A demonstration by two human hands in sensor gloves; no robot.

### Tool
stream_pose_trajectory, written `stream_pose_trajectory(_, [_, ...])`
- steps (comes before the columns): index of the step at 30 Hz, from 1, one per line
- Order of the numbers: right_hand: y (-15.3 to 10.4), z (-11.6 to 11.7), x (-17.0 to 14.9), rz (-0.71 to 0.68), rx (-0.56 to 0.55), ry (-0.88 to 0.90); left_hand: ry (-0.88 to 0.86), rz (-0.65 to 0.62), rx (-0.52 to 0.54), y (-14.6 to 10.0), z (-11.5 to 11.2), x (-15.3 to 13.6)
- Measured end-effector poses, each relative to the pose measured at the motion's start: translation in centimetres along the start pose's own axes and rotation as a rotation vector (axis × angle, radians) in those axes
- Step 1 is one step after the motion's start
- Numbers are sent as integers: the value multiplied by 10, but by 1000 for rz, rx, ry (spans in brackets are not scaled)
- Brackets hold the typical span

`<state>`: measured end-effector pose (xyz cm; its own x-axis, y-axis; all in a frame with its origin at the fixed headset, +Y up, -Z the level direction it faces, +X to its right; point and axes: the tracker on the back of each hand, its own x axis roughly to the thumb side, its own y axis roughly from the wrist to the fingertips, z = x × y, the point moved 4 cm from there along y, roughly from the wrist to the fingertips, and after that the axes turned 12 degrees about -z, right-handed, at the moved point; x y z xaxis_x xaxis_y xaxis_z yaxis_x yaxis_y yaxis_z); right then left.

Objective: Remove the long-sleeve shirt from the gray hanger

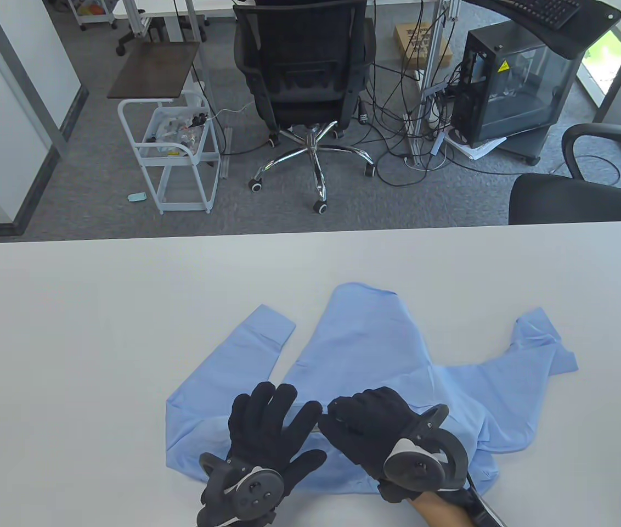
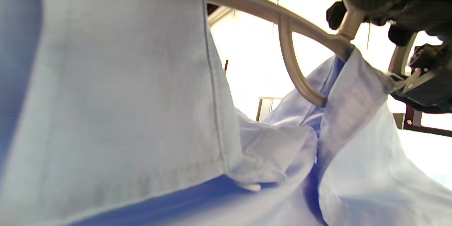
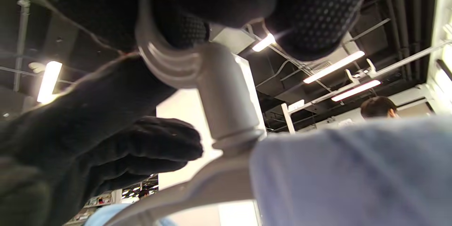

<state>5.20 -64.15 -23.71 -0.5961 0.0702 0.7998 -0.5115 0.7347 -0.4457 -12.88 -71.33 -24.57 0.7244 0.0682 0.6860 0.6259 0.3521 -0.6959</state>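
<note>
An office with a black swivel chair (image 1: 302,82), a white trolley (image 1: 179,153) and a computer tower (image 1: 513,88) lies behind a pale counter (image 1: 69,329). On the near half of that counter, we see a light blue long-sleeve shirt (image 1: 376,351) spread out, hem pointing away from us, one sleeve out to each side, collar nearest the bottom edge.

Both gloved hands rest at the collar. Our left hand (image 1: 269,433) lies with fingers spread flat on the cloth, gripping nothing we can see. Our right hand (image 1: 371,428) has its grip curled around the hook of the gray hanger (image 3: 226,102); the right wrist view shows fingers (image 3: 148,144) wrapped at the neck of the hook. The left wrist view shows the hanger's curved arm passing into the shirt's neck opening, so the shirt is not yet off.

What could go wrong (our judgement only): if the right hand pulls the hook out while the left hand does not pin the cloth, the whole shirt may slide along the counter with the hanger. A hanger shoulder could also catch inside the collar or placket and strain the fabric, if drawn out straight rather than tilted.
</note>
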Motion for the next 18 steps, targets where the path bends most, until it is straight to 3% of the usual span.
stream_pose_trajectory(7, [-7,-3,13,-38,-25,7,99,14,-52,4,-10,5])
stream_pose_trajectory(18, [-20,-11,0,8,-76,87,165,44,34,1,-1,0])
